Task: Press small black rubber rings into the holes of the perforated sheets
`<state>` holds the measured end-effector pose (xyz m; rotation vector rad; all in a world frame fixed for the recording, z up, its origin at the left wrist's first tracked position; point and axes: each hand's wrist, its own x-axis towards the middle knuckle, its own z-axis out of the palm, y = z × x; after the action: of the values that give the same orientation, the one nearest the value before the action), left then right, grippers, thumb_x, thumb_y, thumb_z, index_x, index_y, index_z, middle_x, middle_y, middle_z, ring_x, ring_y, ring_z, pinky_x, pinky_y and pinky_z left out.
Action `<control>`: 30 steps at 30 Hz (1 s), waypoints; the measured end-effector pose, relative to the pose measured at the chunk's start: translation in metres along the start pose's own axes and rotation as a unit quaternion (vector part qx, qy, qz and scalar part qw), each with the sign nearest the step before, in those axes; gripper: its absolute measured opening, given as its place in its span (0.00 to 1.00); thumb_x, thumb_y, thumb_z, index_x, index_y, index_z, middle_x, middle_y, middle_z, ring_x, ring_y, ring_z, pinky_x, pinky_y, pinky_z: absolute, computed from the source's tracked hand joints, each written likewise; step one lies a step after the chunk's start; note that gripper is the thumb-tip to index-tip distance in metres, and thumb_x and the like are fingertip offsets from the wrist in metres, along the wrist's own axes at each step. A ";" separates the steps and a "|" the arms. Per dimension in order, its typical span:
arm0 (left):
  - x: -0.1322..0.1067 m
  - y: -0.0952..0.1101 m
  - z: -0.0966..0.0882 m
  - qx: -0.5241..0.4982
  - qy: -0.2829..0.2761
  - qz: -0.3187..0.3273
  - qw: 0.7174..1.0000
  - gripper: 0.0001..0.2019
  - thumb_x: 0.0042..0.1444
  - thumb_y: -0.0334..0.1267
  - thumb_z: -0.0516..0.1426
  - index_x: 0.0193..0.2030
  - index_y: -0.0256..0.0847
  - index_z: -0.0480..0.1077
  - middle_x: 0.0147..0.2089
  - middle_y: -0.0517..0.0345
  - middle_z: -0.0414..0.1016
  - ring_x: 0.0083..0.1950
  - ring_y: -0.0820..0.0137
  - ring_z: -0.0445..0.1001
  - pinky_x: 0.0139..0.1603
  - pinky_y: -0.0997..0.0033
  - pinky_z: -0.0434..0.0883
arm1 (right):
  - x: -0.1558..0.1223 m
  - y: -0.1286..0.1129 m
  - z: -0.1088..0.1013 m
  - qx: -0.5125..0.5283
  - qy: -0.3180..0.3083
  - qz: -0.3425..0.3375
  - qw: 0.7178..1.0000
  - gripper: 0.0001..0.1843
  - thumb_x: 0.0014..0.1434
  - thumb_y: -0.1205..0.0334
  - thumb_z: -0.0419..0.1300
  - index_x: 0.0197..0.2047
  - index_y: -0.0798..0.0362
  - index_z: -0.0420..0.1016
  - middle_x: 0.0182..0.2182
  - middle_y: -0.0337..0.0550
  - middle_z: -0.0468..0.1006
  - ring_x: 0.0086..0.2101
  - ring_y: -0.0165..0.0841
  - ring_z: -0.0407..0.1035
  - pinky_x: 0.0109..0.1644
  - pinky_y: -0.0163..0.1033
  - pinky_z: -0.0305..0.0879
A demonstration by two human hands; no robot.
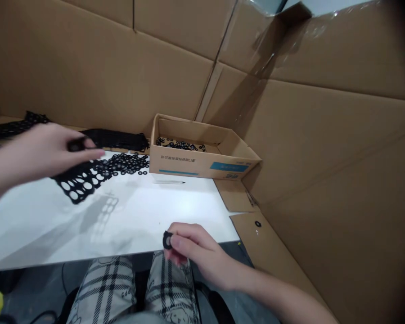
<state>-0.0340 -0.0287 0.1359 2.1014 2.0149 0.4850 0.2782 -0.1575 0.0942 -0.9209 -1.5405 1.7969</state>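
The right hand point(199, 254) pinches a small black rubber ring point(167, 240) above the lap, while the left hand point(43, 150) grips a punched rubber sheet point(79, 182), seemingly light and floppy, best held by its edge.

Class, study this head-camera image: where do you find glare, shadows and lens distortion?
In the head view, glare whitens the middle of the white board; the black sheet casts a soft shadow onto it; the wide lens bows the cardboard walls; the corners darken.
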 end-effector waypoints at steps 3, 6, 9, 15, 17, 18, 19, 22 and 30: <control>-0.008 0.027 0.050 0.049 -0.069 0.149 0.985 0.20 0.55 0.54 0.50 0.33 0.40 0.74 0.27 0.54 0.75 0.27 0.64 0.70 0.29 0.71 0.58 | -0.002 -0.009 -0.002 -0.086 -0.007 -0.048 0.995 0.21 0.63 0.50 0.52 0.27 0.56 0.70 0.23 0.37 0.66 0.25 0.25 0.59 0.31 0.31 0.57; -0.019 0.031 0.105 0.072 -0.119 0.171 0.975 0.19 0.58 0.52 0.48 0.33 0.41 0.74 0.32 0.49 0.78 0.33 0.58 0.73 0.29 0.71 0.59 | -0.004 -0.016 -0.005 -0.166 -0.015 -0.096 0.981 0.19 0.65 0.55 0.49 0.29 0.56 0.72 0.24 0.38 0.68 0.26 0.26 0.61 0.31 0.30 0.59; -0.025 0.025 0.136 0.056 -0.135 0.188 0.971 0.20 0.59 0.51 0.47 0.35 0.41 0.74 0.35 0.47 0.79 0.37 0.56 0.75 0.30 0.69 0.60 | -0.005 -0.021 -0.007 -0.253 -0.012 -0.159 0.954 0.17 0.65 0.58 0.48 0.32 0.56 0.74 0.26 0.41 0.71 0.27 0.27 0.63 0.33 0.31 0.60; -0.023 0.025 0.141 0.014 -0.149 0.185 0.971 0.19 0.58 0.53 0.49 0.36 0.41 0.73 0.39 0.47 0.78 0.38 0.55 0.74 0.34 0.68 0.63 | -0.003 -0.018 -0.015 -0.396 0.021 -0.224 0.890 0.16 0.66 0.59 0.48 0.35 0.57 0.75 0.25 0.44 0.74 0.28 0.30 0.65 0.33 0.33 0.61; -0.021 0.027 0.141 -0.014 -0.152 0.183 0.971 0.18 0.57 0.53 0.50 0.35 0.41 0.73 0.39 0.48 0.77 0.38 0.56 0.74 0.35 0.68 0.64 | -0.006 -0.013 -0.035 -0.479 0.072 -0.181 0.856 0.16 0.66 0.58 0.49 0.35 0.55 0.75 0.28 0.44 0.76 0.29 0.31 0.68 0.34 0.33 0.59; -0.020 0.027 0.142 -0.028 -0.152 0.179 0.972 0.18 0.57 0.53 0.51 0.33 0.41 0.72 0.39 0.49 0.77 0.38 0.56 0.74 0.35 0.68 0.64 | -0.009 -0.010 -0.050 -0.525 0.119 -0.142 0.831 0.15 0.65 0.58 0.50 0.35 0.54 0.75 0.29 0.44 0.77 0.29 0.31 0.69 0.34 0.34 0.58; -0.019 0.026 0.143 -0.041 -0.154 0.175 0.972 0.18 0.56 0.53 0.52 0.32 0.41 0.72 0.37 0.51 0.77 0.37 0.57 0.74 0.36 0.69 0.65 | -0.015 -0.007 -0.069 -0.562 0.183 -0.087 0.802 0.15 0.65 0.59 0.49 0.35 0.53 0.75 0.31 0.45 0.78 0.30 0.32 0.70 0.34 0.34 0.57; -0.013 0.021 0.150 -0.078 -0.171 0.166 0.968 0.16 0.53 0.54 0.55 0.30 0.42 0.72 0.33 0.57 0.78 0.36 0.57 0.74 0.37 0.68 0.66 | -0.047 0.004 -0.133 -0.639 0.356 0.133 0.669 0.18 0.67 0.59 0.43 0.39 0.53 0.73 0.32 0.48 0.78 0.30 0.35 0.70 0.31 0.35 0.52; 0.010 0.021 0.163 -0.134 -0.170 0.215 0.952 0.14 0.46 0.55 0.59 0.25 0.48 0.72 0.27 0.68 0.76 0.32 0.64 0.72 0.33 0.74 0.66 | -0.124 0.061 -0.205 -0.649 0.304 0.387 0.581 0.16 0.67 0.57 0.45 0.41 0.51 0.72 0.38 0.50 0.79 0.38 0.38 0.74 0.35 0.35 0.56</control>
<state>0.0447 -0.0060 -0.0069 2.2580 1.2339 0.3965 0.5173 -0.1479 0.0314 -2.8395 -1.9010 0.0888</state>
